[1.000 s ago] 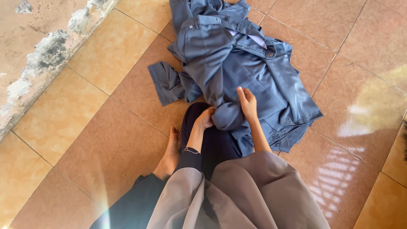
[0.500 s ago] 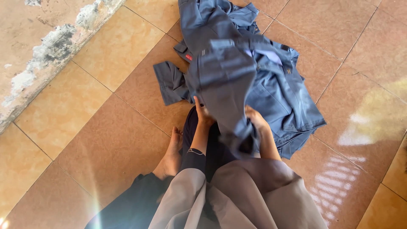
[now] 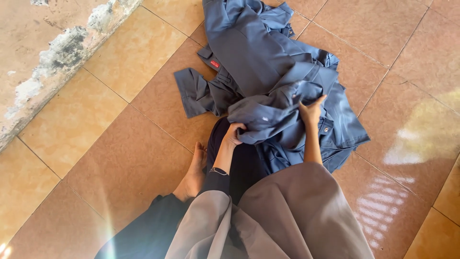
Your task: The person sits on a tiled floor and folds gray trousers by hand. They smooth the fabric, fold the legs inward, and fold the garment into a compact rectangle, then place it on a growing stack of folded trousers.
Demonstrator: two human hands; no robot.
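Bare tiled floor [image 3: 120, 158] opens lower left; our left hand [image 3: 233, 135] and right hand [image 3: 311, 111] clutch the bunched blue-grey garment [image 3: 268, 72] at centre.

I see bright daylight across the tiled floor [image 3: 120, 163], with strong glare and striped window reflections on the glossy tiles at the right. A faint lens flare streaks up from the lower left corner. Focus is sharp throughout, with no motion blur on the blue garments [image 3: 268, 72]. Shadows are soft and fall close beneath the cloth.
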